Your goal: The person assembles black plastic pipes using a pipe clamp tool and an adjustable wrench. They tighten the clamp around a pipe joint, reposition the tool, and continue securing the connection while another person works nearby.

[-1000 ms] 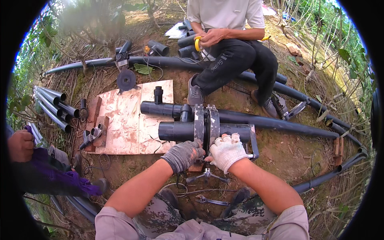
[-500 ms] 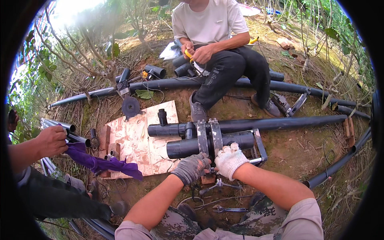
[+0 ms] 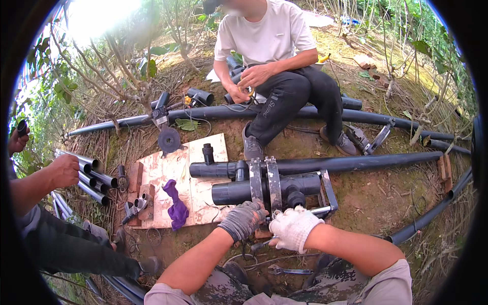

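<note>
My left hand (image 3: pixel 241 221), in a grey work glove, has its fingers curled round the near end of a scuffed metal pipe clamp (image 3: pixel 274 183). Just right of it, my right hand (image 3: pixel 295 230), in a white knitted glove, closes over a spoked metal handle (image 3: pixel 260 246); one spoke sticks out and the rest is hidden. The clamp's two rings stand round a short black pipe (image 3: pixel 231 193) with a side branch (image 3: pixel 296 197). Behind it lies a long black pipe (image 3: pixel 351 163) with an upright stub (image 3: pixel 208 153) near its left end.
A wooden board (image 3: pixel 201 198) bears a purple cloth (image 3: pixel 177 206). An adjustable wrench (image 3: pixel 290 270) lies between my knees. Across from me sits a person (image 3: pixel 272 66) handling a small yellow thing. At left, a co-worker's hand (image 3: pixel 65 171) hovers near stacked pipes (image 3: pixel 94 180).
My right hand has come down from the pipe onto the spoked handle, uncovering the side branch. The purple cloth has left the co-worker's hand and lies on the board. The seated person's hands are lower.
</note>
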`<control>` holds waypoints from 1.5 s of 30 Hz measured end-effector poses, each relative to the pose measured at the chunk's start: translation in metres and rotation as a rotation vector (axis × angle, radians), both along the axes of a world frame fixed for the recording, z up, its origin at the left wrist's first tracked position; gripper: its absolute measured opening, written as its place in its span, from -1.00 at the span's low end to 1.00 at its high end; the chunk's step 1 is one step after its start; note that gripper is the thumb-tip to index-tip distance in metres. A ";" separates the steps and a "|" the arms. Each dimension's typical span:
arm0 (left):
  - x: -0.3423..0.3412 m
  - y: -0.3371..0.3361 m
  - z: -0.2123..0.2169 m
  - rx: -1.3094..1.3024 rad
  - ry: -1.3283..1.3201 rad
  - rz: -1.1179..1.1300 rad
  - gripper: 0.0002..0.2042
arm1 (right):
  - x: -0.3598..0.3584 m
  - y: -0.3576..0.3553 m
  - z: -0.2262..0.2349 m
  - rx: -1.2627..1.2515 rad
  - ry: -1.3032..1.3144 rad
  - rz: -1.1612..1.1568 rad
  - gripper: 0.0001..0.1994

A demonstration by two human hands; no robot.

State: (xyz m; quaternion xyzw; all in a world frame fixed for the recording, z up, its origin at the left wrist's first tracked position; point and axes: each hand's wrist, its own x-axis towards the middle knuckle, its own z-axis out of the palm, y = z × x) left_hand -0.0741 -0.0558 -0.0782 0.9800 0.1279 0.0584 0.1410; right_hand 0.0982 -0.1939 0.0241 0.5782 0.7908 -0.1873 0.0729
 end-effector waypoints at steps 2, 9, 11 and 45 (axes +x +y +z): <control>0.001 0.002 -0.008 -0.095 0.064 0.071 -0.71 | -0.014 -0.011 -0.014 -0.261 0.085 0.156 -0.54; 0.026 -0.007 0.025 0.053 0.264 0.208 -0.35 | -0.022 -0.050 -0.231 -0.762 -0.064 0.352 -0.47; 0.007 -0.008 0.017 0.016 0.282 0.273 -0.35 | -0.028 -0.056 -0.280 -0.855 -0.067 0.254 -0.48; 0.090 0.022 0.037 0.070 0.203 0.479 -0.19 | -0.053 -0.115 -0.310 -0.598 0.277 -0.257 -0.63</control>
